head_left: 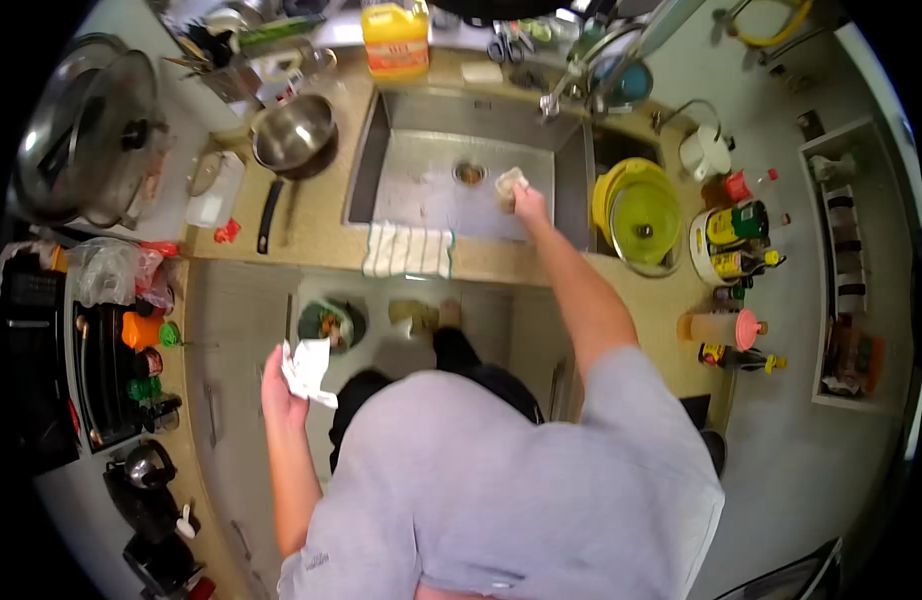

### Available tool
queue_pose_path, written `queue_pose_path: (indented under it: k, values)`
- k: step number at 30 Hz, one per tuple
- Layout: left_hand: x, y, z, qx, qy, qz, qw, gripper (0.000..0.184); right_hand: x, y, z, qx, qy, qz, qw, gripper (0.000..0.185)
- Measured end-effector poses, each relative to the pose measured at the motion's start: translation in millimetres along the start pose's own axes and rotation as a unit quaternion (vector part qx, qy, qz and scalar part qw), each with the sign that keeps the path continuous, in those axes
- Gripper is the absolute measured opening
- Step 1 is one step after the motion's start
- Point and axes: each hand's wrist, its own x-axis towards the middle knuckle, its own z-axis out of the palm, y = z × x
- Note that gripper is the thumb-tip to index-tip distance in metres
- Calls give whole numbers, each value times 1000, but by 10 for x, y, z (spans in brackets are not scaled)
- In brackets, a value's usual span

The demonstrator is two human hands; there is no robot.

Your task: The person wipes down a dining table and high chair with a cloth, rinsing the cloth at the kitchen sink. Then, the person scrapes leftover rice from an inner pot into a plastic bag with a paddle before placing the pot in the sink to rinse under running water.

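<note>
My right hand (528, 203) reaches over the right part of the steel sink (421, 180), closed on a crumpled beige cloth (509, 188). The sink's drain lies just left of the cloth. Low on the left, in front of the cabinets, my left hand (279, 390) grips a white paper tissue (308, 372) that hangs loosely from the fingers. Beyond that tissue a bin (333, 325) with food scraps stands on the floor. A striped towel (409, 250) is draped over the sink's front edge.
Left of the sink sits a steel saucepan (294, 135), its handle pointing toward me. A yellow-orange jug (395, 40) stands behind the sink near the faucet (571, 85). To the right are a yellow-green basin (643, 222) and several bottles, including a pink-capped one (721, 328).
</note>
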Motion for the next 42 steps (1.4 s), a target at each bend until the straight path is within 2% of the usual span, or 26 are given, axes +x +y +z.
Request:
queue_pose_path:
  k: [1,3,4,7,8,9,11,12,13,14,15,17,19,21,22,24,25,26,27,28,29,32,36,39,41,42]
  values:
    - [13,65,255,3,6,-8,1000,26,-31,223,-3,-2,-6,16,1000,46]
    - [191,-10,705,12,59,10,998,27,355,394,-17,3,27,-139,990,44]
    - [255,-29,785,30,50,9,998,27,333,413,-111,-141,30,-151,978,38]
    - [448,-114,1304,73,44,16,996,28,255,44,-393,-220,56,-158,961,30]
    - [527,-143,1530,203,24,60,977,27,345,69,-441,-260,12,-135,956,29]
    - [516,-152,1693,335,3,94,938,26,245,85,-506,-262,8,-118,958,29]
    - [743,-269,2034,453,-49,118,883,14,373,-79,-641,-148,-55,-57,986,25]
    - [822,-316,2265,495,-112,137,851,16,462,-161,-697,-150,-47,-57,986,25]
    - [1017,-392,2387,538,-195,218,790,23,401,-192,-729,-39,-101,-15,994,25]
    - [968,-396,2745,569,-222,182,771,28,321,-242,-763,75,-150,26,985,25]
    - [1161,-563,2925,529,-276,171,784,30,237,-386,-796,76,-140,27,987,25]
    - [1382,-812,3423,598,-334,166,709,36,47,-697,-760,169,-229,6,959,22]
    - [1654,-1181,3673,618,-360,163,679,36,-1,-749,-629,129,-269,2,955,25]
    - [1927,-1466,3757,701,-369,157,589,30,-56,-767,-540,90,-311,0,946,29]
    - [1929,-1460,3762,702,-370,154,589,30,-136,-830,-531,93,-340,-27,935,31]
    - [1888,-1413,3685,758,-321,218,524,23,-115,-1031,-727,59,-423,-26,904,44]
    - [1849,-1344,3644,760,-319,216,523,23,60,-1074,-928,-99,-312,-119,937,45]
    - [1803,-1249,3587,748,-305,230,543,20,354,-1052,-1139,-251,-187,-208,927,46]
    - [1743,-1145,3519,737,-290,239,561,18,750,-989,-1359,-316,-30,-298,900,42]
    - [1710,-1031,3466,742,-287,233,559,18,1144,-912,-1578,-423,132,-360,821,42]
    - [1711,-910,3436,740,-295,281,535,16,1367,-1026,-1762,-551,192,-266,767,50]
    - [1636,-616,3395,737,-279,350,506,14,1937,-1104,-2093,-584,110,-79,800,56]
    - [1533,-290,3300,748,-213,368,510,13,1994,-1396,-2110,-629,-23,50,775,38]
    - [1549,-123,3152,736,-193,396,514,13,1906,-1302,-2008,-619,-34,47,783,35]
    - [1506,-61,3109,729,-174,386,538,12,1725,-1243,-1790,-683,32,-23,730,48]
    - [1483,-14,3079,721,-163,390,550,12,1582,-1300,-1706,-573,-31,-70,816,72]
